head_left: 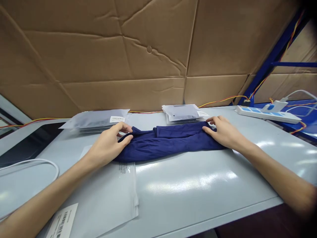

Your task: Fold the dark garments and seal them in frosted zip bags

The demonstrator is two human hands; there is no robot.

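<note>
A navy blue garment (168,140) lies folded into a long strip across the grey table (188,188). At its left end, my left hand (111,142) pinches the cloth between thumb and fingers. My right hand (220,131) grips the upper edge at the right end. Below my left forearm, a frosted zip bag (111,195) lies flat, its top partly under the garment. A white barcode card (63,221) rests at the bag's lower left.
Packed bags lie behind the garment, at left (96,119) and at centre (184,113). A dark tablet (29,143) and white cable (47,161) are at left. A power strip (267,114) sits at right. Cardboard (123,56) stands behind the table.
</note>
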